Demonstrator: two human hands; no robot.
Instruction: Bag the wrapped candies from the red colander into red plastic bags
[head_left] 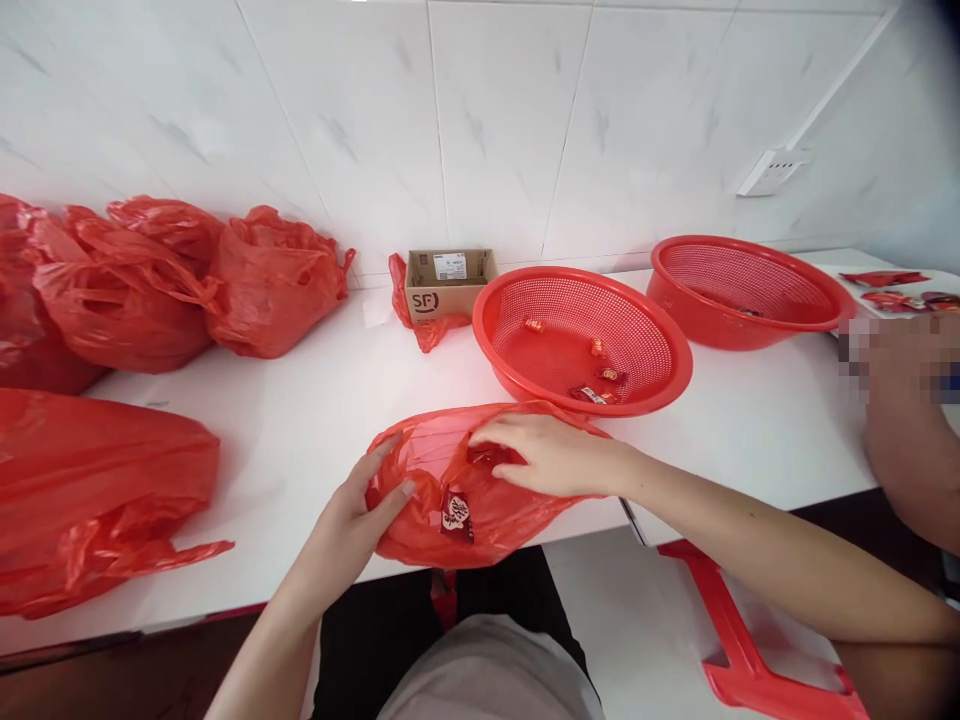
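A thin red plastic bag [495, 520] lies with its mouth open at the table's front edge. My left hand [358, 510] grips the left side of its rim, thumb and fingers apart over the film. Inside the bag sits a small dark red packet [456, 515] with a pale printed label. Reaching into the right part of the mouth, my right hand [551, 455] has its thumb and fingers apart and curved over dark wrappers, partly hidden by the film. Just behind the bag stands a red perforated basket [517, 365] with several small wrapped pieces at its bottom.
Full red bags [277, 285] stand along the wall at left, and another red bag [97, 470] lies nearer. A small cardboard box [450, 290] is at the back. At right are a second red basket [720, 330], another person's arm [911, 430] and a red stool [727, 640].
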